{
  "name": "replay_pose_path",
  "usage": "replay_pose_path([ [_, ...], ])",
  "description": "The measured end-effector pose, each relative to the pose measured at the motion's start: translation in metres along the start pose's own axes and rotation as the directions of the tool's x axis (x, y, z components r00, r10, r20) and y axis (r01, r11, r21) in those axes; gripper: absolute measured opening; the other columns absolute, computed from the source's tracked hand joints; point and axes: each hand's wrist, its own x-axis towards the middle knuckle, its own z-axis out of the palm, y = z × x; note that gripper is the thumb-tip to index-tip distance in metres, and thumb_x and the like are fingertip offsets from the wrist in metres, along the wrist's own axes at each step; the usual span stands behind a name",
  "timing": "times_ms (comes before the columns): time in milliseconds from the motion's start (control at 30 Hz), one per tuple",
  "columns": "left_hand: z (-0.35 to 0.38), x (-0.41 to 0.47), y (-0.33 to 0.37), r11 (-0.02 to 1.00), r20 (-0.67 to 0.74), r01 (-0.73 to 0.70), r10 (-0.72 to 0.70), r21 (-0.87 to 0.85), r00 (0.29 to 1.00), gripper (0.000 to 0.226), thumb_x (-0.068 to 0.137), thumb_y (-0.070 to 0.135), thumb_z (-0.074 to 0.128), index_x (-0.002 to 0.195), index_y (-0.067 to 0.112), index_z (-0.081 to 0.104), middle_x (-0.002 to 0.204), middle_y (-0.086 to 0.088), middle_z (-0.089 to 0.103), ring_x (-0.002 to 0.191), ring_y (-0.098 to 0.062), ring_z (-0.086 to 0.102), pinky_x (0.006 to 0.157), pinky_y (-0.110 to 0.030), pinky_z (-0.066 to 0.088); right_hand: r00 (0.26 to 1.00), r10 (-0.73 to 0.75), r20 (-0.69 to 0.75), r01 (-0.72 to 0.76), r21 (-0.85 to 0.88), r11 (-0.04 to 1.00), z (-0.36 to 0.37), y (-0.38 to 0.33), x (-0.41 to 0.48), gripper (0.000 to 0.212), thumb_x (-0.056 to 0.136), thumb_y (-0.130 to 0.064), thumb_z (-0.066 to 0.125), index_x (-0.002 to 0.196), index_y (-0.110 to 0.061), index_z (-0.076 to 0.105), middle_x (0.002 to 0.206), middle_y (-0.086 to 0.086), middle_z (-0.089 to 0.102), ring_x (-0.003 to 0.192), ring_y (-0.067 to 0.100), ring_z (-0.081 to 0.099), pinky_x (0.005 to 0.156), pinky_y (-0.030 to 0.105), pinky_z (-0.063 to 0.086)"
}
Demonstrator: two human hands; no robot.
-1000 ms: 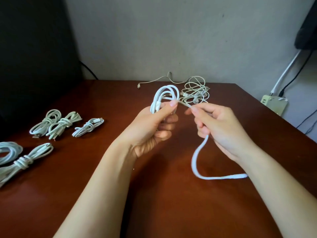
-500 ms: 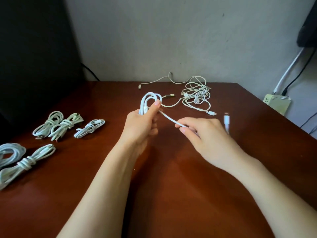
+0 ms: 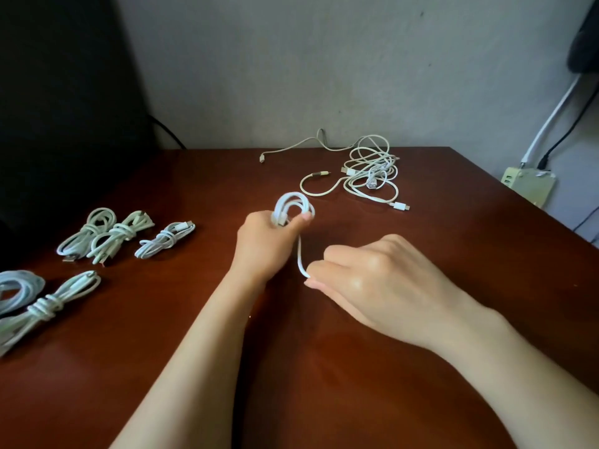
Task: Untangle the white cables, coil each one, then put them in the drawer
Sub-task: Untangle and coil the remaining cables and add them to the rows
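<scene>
My left hand (image 3: 264,243) grips a white cable (image 3: 293,205) folded into several loops that stick up above the thumb. The cable's loose tail runs down to my right hand (image 3: 376,280), which pinches it between thumb and fingers just above the brown table (image 3: 291,384). A tangle of white cables (image 3: 369,171) lies at the back of the table, past both hands. Several coiled, tied cables (image 3: 110,236) lie at the left. No drawer is in view.
Two larger coiled cables (image 3: 39,303) lie at the near left edge. A dark panel stands at the left, and a grey wall is behind the table. A beige power strip (image 3: 528,186) with plugged cords hangs off the right side.
Both hands dropped lower toward the table. My right hand swung the cable's tail from the right down to below the left hand, so the free length has shortened. The loops grew tighter.
</scene>
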Motion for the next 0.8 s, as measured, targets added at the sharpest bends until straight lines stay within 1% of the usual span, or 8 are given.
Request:
replay_pose_path([
  [100, 0.001, -0.008, 0.005, 0.951, 0.130, -0.182, 0.154, 0.251, 0.980, 0.041, 0.089, 0.045, 0.060, 0.064, 0.017, 0.045, 0.062, 0.003, 0.049, 0.057, -0.013, 0.040, 0.051, -0.026, 0.030, 0.989, 0.010, -0.148, 0.005, 0.096, 0.995, 0.000, 0.008, 0.000, 0.029, 0.091, -0.024, 0.060, 0.065, -0.011, 0.063, 0.064, -0.004, 0.028, 0.055, 0.014, 0.020, 0.042, 0.026, 0.023],
  [200, 0.004, -0.016, 0.012, 0.926, 0.305, -0.330, 0.266, 0.181, 0.914, 0.048, 0.093, 0.054, 0.035, 0.067, 0.016, 0.049, 0.070, 0.000, 0.056, 0.066, -0.018, 0.047, 0.060, -0.029, 0.034, 0.963, 0.057, -0.264, -0.019, 0.144, 0.989, -0.002, 0.016, 0.000, 0.030, 0.093, -0.025, 0.061, 0.068, -0.009, 0.070, 0.058, 0.000, 0.043, 0.056, 0.012, 0.025, 0.048, 0.025, 0.029],
  [333, 0.011, -0.026, 0.015, 0.935, 0.423, -0.350, 0.294, 0.059, 0.857, 0.061, 0.096, 0.051, 0.020, 0.058, 0.018, 0.055, 0.060, 0.003, 0.053, 0.064, -0.016, 0.045, 0.065, -0.029, 0.037, 0.931, 0.126, -0.343, -0.076, 0.155, 0.985, -0.007, 0.028, -0.003, 0.027, 0.093, -0.023, 0.063, 0.073, -0.008, 0.074, 0.057, 0.004, 0.053, 0.049, 0.017, 0.041, 0.049, 0.026, 0.035],
  [433, 0.019, -0.027, 0.012, 0.952, 0.468, -0.278, 0.189, 0.128, 0.863, 0.087, 0.090, 0.070, 0.010, 0.096, 0.007, 0.069, 0.101, -0.007, 0.069, 0.097, -0.018, 0.060, 0.094, -0.037, 0.043, 0.908, 0.216, -0.359, -0.152, 0.198, 0.968, -0.010, 0.041, -0.006, 0.028, 0.093, -0.026, 0.063, 0.075, -0.009, 0.075, 0.058, 0.002, 0.055, 0.050, 0.017, 0.044, 0.049, 0.025, 0.038],
  [500, 0.022, -0.029, 0.013, 0.956, 0.503, -0.245, 0.133, 0.164, 0.854, 0.111, 0.066, 0.088, -0.006, 0.101, 0.015, 0.070, 0.108, -0.005, 0.069, 0.107, -0.022, 0.060, 0.102, -0.043, 0.040, 0.895, 0.291, -0.338, -0.205, 0.267, 0.941, -0.012, 0.049, -0.008, 0.029, 0.090, -0.029, 0.064, 0.074, -0.007, 0.075, 0.057, 0.001, 0.054, 0.050, 0.016, 0.044, 0.050, 0.025, 0.038],
  [600, 0.021, -0.036, 0.017, 0.946, 0.561, -0.269, 0.126, 0.179, 0.818, 0.116, 0.057, 0.089, -0.011, 0.103, 0.021, 0.072, 0.110, -0.003, 0.069, 0.112, -0.023, 0.058, 0.105, -0.047, 0.037, 0.880, 0.375, -0.290, -0.272, 0.338, 0.901, -0.018, 0.059, -0.012, 0.030, 0.085, -0.030, 0.068, 0.070, -0.004, 0.074, 0.054, 0.001, 0.049, 0.053, 0.010, 0.036, 0.055, 0.012, 0.028],
  [700, 0.019, -0.038, 0.021, 0.938, 0.609, -0.310, 0.159, 0.152, 0.777, 0.127, 0.053, 0.096, -0.006, 0.102, 0.006, 0.069, 0.105, -0.011, 0.069, 0.106, -0.026, 0.061, 0.101, -0.049, 0.041, 0.860, 0.457, -0.226, -0.359, 0.367, 0.858, -0.020, 0.070, -0.017, 0.037, 0.081, -0.042, 0.068, 0.069, -0.007, 0.073, 0.054, 0.001, 0.053, 0.051, 0.007, 0.042, 0.052, 0.015, 0.030],
  [800, 0.018, -0.042, 0.024, 0.930, 0.648, -0.358, 0.223, 0.083, 0.729, 0.112, 0.065, 0.093, 0.003, 0.077, -0.006, 0.055, 0.078, -0.023, 0.057, 0.072, -0.025, 0.050, 0.085, -0.043, 0.047, 0.773, 0.628, -0.086, -0.548, 0.409, 0.730, -0.017, 0.080, -0.024, 0.047, 0.066, -0.065, 0.066, 0.064, -0.019, 0.071, 0.051, 0.006, 0.056, 0.050, 0.021, 0.045, 0.050, 0.033, 0.033],
])
